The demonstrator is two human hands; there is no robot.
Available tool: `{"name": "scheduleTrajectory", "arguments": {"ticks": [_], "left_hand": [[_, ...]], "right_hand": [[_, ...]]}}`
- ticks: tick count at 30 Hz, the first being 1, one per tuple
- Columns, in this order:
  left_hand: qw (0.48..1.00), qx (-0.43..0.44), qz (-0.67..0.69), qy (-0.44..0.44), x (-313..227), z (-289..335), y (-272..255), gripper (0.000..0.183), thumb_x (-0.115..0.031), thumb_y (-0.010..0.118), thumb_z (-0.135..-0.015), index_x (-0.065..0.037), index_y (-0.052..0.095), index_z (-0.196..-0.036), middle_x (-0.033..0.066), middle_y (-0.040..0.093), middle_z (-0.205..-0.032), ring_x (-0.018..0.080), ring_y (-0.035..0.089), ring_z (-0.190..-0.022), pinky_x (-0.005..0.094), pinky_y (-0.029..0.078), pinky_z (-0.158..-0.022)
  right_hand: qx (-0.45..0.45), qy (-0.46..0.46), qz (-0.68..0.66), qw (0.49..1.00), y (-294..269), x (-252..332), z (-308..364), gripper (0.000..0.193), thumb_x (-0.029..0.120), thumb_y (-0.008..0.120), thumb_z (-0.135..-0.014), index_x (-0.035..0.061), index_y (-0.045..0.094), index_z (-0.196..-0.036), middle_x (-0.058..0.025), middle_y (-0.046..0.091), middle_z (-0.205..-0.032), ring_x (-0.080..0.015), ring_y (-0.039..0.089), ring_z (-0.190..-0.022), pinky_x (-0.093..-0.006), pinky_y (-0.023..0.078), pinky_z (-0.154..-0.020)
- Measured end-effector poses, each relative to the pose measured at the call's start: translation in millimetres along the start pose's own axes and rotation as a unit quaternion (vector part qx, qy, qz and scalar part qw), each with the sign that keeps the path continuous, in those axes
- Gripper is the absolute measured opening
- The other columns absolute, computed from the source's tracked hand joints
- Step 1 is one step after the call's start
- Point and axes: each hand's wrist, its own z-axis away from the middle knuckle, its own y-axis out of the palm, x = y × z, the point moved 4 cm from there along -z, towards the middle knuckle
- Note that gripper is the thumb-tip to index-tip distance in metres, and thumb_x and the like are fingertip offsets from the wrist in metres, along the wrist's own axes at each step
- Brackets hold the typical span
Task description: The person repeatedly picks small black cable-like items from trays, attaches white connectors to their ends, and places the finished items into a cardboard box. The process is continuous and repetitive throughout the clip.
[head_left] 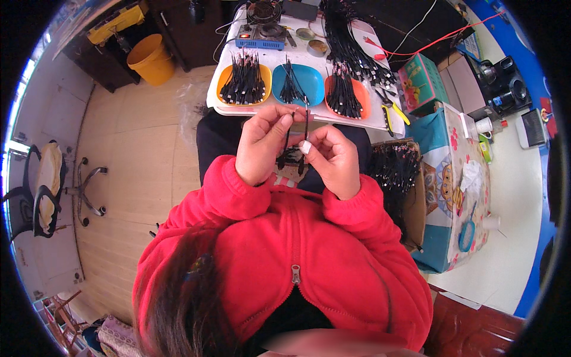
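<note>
My left hand (pixel 262 144) pinches the upper end of a short black cable (pixel 286 143) that hangs down from its fingertips. My right hand (pixel 331 156) grips a second black cable (pixel 305 132), held upright beside the first, its top near the table edge. Both hands are raised close together over my lap, just in front of a white table (pixel 380 121). On that table stand an orange tray (pixel 225 77), a blue tray (pixel 314 80) and a red-orange tray (pixel 364 102), each holding black cable pieces.
A long bundle of black cables (pixel 348 41) lies across the table behind the trays, near a small blue device (pixel 259 43) and yellow-handled pliers (pixel 389 116). A cardboard box of black cables (pixel 395 169) sits at my right. A yellow bucket (pixel 151 59) and an office chair (pixel 41 190) stand on the wooden floor at left.
</note>
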Motion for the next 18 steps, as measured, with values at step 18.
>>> {"name": "scheduleTrajectory", "arguments": {"ticks": [18], "left_hand": [[0.989,-0.067,0.020,-0.132,53.4,-40.6,-32.1,0.008,-0.002,0.046,-0.097,0.000,0.041,-0.103,0.0228,0.063,-0.103,0.0288,0.065,-0.099,0.0388,0.055,-0.087]], "right_hand": [[0.013,0.085,-0.046,0.995,-20.2,-55.9,-18.9,0.007,0.003,0.045,-0.094,-0.0008,0.046,-0.100,-0.0084,0.061,-0.077,-0.0111,0.058,-0.066,-0.0249,0.048,-0.059]]}}
